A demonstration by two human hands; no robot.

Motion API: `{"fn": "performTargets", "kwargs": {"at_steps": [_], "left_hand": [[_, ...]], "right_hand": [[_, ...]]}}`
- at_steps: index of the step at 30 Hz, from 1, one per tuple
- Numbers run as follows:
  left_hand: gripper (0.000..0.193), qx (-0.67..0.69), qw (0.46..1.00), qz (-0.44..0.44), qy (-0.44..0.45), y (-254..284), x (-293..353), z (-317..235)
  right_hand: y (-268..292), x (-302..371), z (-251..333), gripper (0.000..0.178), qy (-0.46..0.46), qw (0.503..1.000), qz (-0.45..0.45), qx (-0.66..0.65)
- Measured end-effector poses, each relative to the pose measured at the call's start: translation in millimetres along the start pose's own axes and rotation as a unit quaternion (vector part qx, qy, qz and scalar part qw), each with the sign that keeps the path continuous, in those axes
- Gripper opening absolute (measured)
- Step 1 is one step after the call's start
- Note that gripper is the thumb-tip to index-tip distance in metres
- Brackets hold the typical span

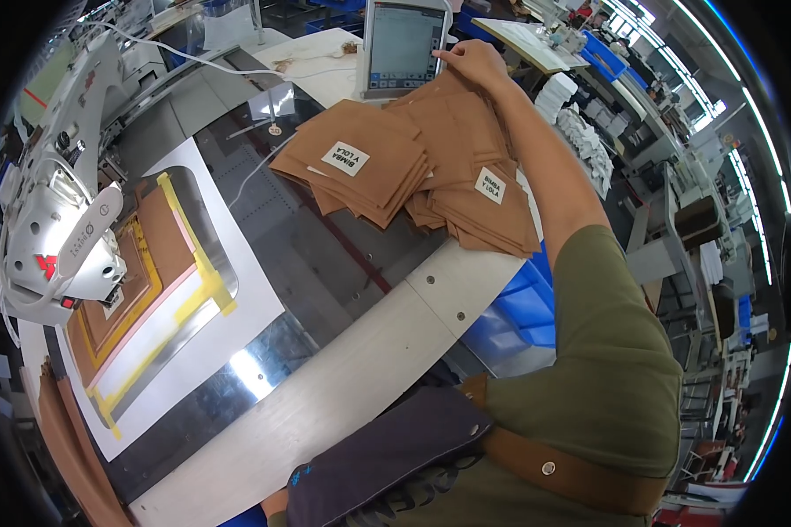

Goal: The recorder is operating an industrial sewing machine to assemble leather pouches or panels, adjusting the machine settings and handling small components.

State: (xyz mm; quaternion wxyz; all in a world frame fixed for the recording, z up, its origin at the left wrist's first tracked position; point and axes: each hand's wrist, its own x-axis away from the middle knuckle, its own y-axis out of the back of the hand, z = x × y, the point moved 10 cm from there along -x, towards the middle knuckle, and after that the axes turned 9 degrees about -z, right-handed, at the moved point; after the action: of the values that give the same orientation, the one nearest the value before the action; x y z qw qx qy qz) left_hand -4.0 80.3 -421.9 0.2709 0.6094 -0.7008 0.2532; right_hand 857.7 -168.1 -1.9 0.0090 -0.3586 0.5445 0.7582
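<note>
A wide work table [351, 369] carries a white sewing machine [61, 220] on the left and heaps of brown cloth pieces [413, 167] with white labels at the far side, just below a small screen [402, 44]. The right hand [470, 63] rests on the top of the heap, fingers curled onto the cloth. The left hand is out of sight.

The person's right arm stretches forward and up from an olive-green short sleeve, elbow nearly straight, forearm bare. The right hand [475, 63] lies palm down at full reach, fingers curled slightly and pressed flat. The left hand cannot be seen.
</note>
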Motion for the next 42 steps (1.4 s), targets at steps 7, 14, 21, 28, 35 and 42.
{"fn": "performTargets", "kwargs": {"at_steps": [7,14,21,28,35,42], "left_hand": [[0.041,0.007,1.0,-0.01,-0.003,9,-5,-6],[0.042,0.051,0.997,-0.039,-0.033,58,-6,-11],[0.046,0.107,0.974,0.152,-0.13,93,93,-49],[0.034,0.141,0.882,0.321,-0.313,43,208,-162],[0.039,0.148,0.943,0.14,-0.263,-40,160,-263],[0.046,-0.039,0.93,0.085,-0.356,-103,158,-298]], "right_hand": [[-3,-22,-8,0.069,-0.021,0.999,0.027,0.012],[-32,-35,-34,0.078,-0.004,0.998,0.016,-0.065],[-51,-46,-44,0.062,0.008,0.993,0.095,-0.067],[-69,-51,-65,0.055,-0.057,0.983,0.144,-0.099],[-116,-76,-93,0.074,0.257,0.948,0.145,0.12],[-135,-94,-122,0.067,0.258,0.95,0.132,0.119]]}}
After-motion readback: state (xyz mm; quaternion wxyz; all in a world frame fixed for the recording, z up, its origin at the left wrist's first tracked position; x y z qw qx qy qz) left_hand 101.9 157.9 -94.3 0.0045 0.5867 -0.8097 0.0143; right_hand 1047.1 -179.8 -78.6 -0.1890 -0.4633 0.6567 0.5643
